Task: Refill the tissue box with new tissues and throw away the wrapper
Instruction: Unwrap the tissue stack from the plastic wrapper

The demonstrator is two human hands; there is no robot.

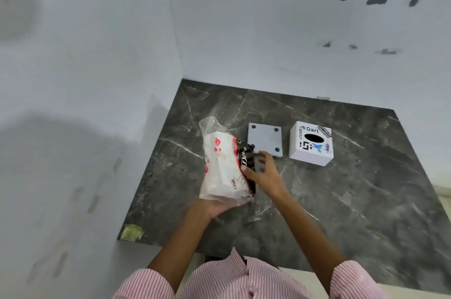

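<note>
Fingers (246,171) of the right hand (264,176) are pinching the dark printed edge of the tissue pack (227,169), near the middle of the frame. Its other fingers are spreading out loose toward the grey base plate (265,139). Below the pack, the left hand (214,206) is cupping it from underneath and gripping its bottom end. The clear wrapper (211,125) is sticking up open at the top of the pack, with white tissues showing inside. The pack is being held up just above the dark marble table (341,201). The base plate is lying flat on the table just right of the pack. The white tissue box (311,143), with stickers and a dark oval hole on top, is sitting right of the plate. Striped pink sleeves (351,279) are showing at the bottom of the frame.
</note>
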